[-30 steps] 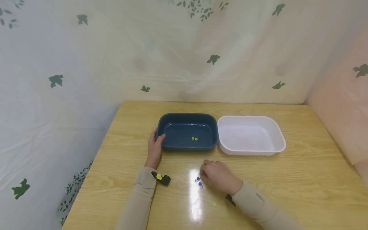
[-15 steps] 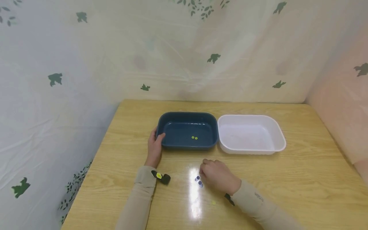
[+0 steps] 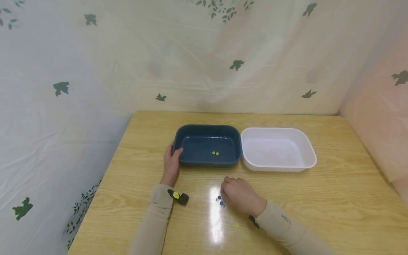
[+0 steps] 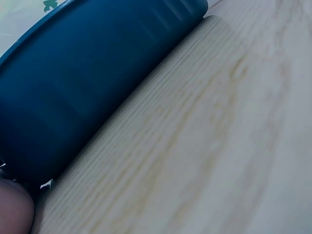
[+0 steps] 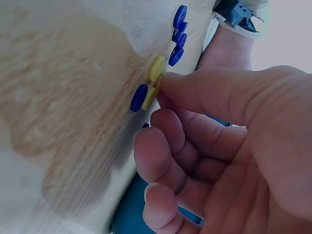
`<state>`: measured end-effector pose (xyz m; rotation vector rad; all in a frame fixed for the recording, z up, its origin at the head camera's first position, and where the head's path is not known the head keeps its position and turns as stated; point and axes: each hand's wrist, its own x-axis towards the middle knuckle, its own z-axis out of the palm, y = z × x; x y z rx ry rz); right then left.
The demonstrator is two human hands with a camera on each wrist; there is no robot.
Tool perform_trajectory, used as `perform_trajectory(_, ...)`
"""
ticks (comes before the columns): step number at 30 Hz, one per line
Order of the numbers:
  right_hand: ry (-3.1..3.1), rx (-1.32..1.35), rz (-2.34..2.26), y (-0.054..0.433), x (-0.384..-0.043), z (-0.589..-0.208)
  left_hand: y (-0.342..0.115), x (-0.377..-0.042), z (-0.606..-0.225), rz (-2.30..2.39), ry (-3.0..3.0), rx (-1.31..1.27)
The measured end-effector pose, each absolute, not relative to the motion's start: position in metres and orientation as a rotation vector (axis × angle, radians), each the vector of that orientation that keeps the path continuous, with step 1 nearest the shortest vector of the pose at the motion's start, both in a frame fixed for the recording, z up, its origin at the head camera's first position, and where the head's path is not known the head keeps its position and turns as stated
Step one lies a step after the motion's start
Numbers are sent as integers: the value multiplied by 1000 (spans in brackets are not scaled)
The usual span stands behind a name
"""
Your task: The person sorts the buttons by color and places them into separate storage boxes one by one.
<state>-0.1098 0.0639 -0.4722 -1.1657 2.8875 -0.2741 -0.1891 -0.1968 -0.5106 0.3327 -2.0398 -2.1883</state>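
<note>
My left hand (image 3: pixel 171 163) grips the left end of a dark blue basin (image 3: pixel 208 164), thumb over the rim and fingers along the outside. Two yellow buttons (image 3: pixel 215 153) lie in that basin. Low over the table in front, my right hand (image 3: pixel 243 196) pinches a thin yellow button (image 5: pixel 158 84) at its thumb tip. Right by it are another yellow button (image 5: pixel 157 68), a further yellow one (image 5: pixel 148 99) and a blue button (image 5: pixel 139 98). Several blue buttons (image 5: pixel 178 35) form a short row beyond the thumb. The curled fingers of the right hand hide part of the pile.
A white basin (image 3: pixel 280 168) stands directly right of the blue one. One more yellow button (image 3: pixel 237 225) lies nearer the front of the wooden table (image 3: pixel 338 198). A patterned cloth (image 3: pixel 204 71) hangs behind the table and at both sides.
My right hand has edged very slightly left, still at the same buttons. The left hand, both basins and the buttons in the blue basin stay where they were.
</note>
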Motion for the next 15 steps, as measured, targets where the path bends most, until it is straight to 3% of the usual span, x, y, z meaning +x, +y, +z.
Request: perform_trajectory(15,2874,-1163,-281,65,-108,-473,-196,-189,-510,-2158,-2061,324)
